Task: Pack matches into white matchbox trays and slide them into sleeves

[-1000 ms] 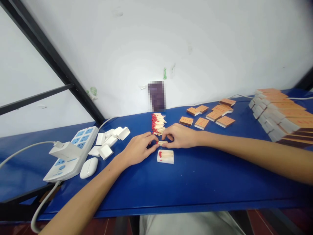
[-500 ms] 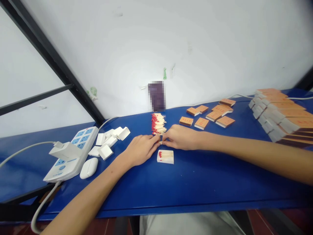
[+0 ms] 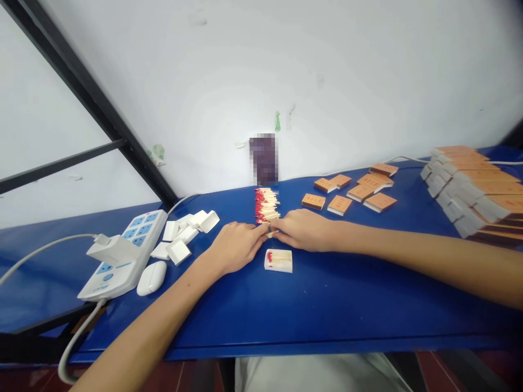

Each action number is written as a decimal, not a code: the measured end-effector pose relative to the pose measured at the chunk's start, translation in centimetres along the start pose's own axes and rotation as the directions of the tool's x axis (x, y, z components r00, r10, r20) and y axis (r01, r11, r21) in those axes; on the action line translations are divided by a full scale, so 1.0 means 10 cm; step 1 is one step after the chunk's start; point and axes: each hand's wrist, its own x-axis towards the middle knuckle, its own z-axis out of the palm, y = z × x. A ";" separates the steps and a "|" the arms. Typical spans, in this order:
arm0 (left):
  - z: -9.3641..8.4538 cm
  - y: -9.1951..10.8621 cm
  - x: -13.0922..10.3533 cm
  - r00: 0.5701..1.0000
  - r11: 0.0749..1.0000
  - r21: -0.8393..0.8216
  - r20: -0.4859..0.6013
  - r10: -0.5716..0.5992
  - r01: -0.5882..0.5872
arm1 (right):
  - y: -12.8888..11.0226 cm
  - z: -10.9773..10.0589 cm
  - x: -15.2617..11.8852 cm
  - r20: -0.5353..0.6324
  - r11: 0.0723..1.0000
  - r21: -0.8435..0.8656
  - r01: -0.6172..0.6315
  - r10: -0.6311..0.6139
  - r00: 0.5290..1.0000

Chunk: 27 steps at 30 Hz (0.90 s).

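At the near end of a pile of red-tipped matches [image 3: 267, 204], my two hands meet fingertip to fingertip. My left hand [image 3: 237, 245] has its fingers pressed together on the left ends of a few matches. From the other side, my right hand [image 3: 300, 230] pinches the same matches at their right ends. Pale sticks show in the small gap between the fingers; how many is hidden. Just nearer to me lies a white matchbox tray [image 3: 288, 268] with several matches in it, heads to the left.
White trays [image 3: 178, 252] are heaped on the left, beside a white earbud case [image 3: 151, 278] and a power strip [image 3: 134, 250] with a plugged-in charger. Orange matchboxes [image 3: 339, 204] lie scattered at the back right. Stacked matchboxes [image 3: 482, 188] stand at the far right of the blue table [image 3: 327, 310].
The whole view has shifted slightly. Both hands stay at the near end of the pile, with a little more of the pinched matches showing between the fingertips.
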 end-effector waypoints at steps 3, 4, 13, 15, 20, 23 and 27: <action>0.01 -0.01 0.00 1.000 1.000 0.000 0.016 -0.016 0.016 | 0.00 0.00 -0.01 -0.002 1.000 0.027 0.006 -0.006 1.000; 0.02 -0.01 0.00 1.000 1.000 -0.004 0.021 -0.019 0.019 | -0.01 0.00 -0.01 0.001 0.999 0.037 0.009 -0.009 1.000; 0.00 0.01 0.00 0.998 0.999 -0.019 0.048 -0.047 0.047 | 0.01 0.06 0.01 -0.014 1.000 0.001 0.013 -0.013 1.000; 0.00 0.01 0.00 0.999 0.999 -0.025 0.034 -0.042 0.043 | 0.01 0.08 0.01 -0.022 1.000 -0.007 0.008 -0.009 1.000; 0.03 0.00 0.01 1.000 0.998 -0.063 -0.014 -0.015 0.014 | 0.00 0.06 0.00 -0.009 1.000 -0.004 0.000 -0.001 1.000; 0.06 -0.01 0.01 1.000 0.995 -0.098 -0.006 -0.011 0.011 | 0.00 0.04 -0.01 -0.002 1.000 0.002 0.014 -0.014 1.000; 0.08 -0.03 0.01 1.000 0.990 -0.138 0.000 -0.006 0.006 | -0.01 0.06 0.00 -0.003 1.000 -0.024 0.009 -0.009 1.000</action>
